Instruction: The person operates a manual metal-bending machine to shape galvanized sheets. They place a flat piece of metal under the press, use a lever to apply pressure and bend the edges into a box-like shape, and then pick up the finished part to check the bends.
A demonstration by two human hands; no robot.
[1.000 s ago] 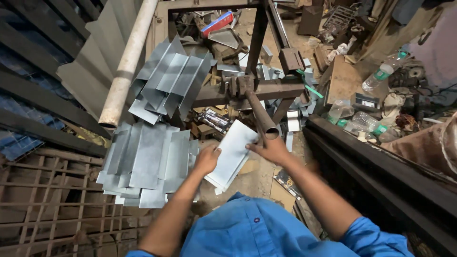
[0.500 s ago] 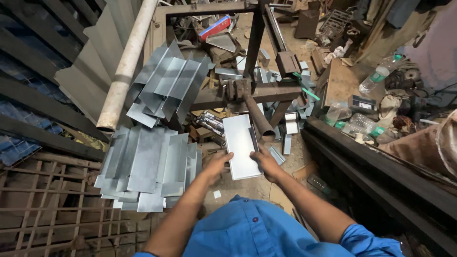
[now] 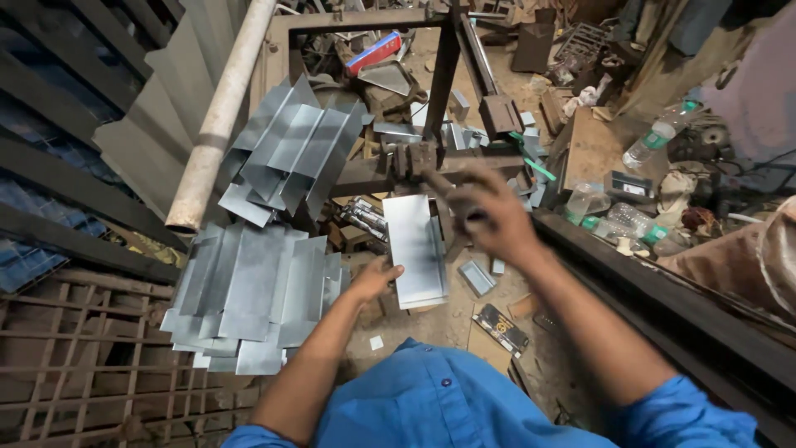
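A flat grey sheet-metal piece (image 3: 412, 249) lies lengthwise under the jaw of a rusty hand press (image 3: 365, 176). My left hand (image 3: 373, 280) holds the sheet at its lower left edge, fingers curled against it. My right hand (image 3: 489, 220), blurred by motion, is closed around the press's rusty lever handle (image 3: 435, 184), just right of the sheet's top end. Both forearms come out of blue sleeves at the bottom of the view.
Two piles of folded metal sheets lie to the left, one near (image 3: 249, 290) and one farther off (image 3: 290, 153). A long pale pipe (image 3: 220, 116) leans beside them. A rusty grate (image 3: 83, 357) fills the lower left. Plastic bottles (image 3: 655, 143) and scrap clutter the right.
My right hand let go of the sheet and rose to the lever handle. The sheet slid further under the press jaw, with only my left hand still on it.
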